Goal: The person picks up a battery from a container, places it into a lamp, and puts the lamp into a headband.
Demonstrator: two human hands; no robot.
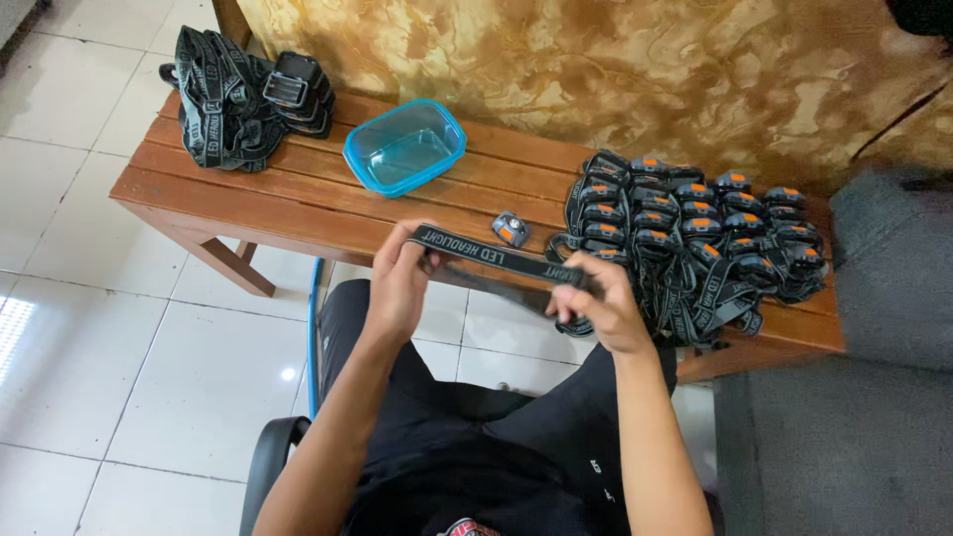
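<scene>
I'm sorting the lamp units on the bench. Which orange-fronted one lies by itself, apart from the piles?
The single headlamp unit lying alone on the wooden bench, between the blue container and the big pile of headlamps; no strap shows on it.

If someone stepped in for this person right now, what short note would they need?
Left hand and right hand: each in a grip on one end of a black elastic strap, stretched between them.
One loose lamp unit lies on the wooden bench.
Right: large pile of headlamps with straps.
Left: a pile of straps and a stack of lamp units.
The blue container is empty.
</scene>
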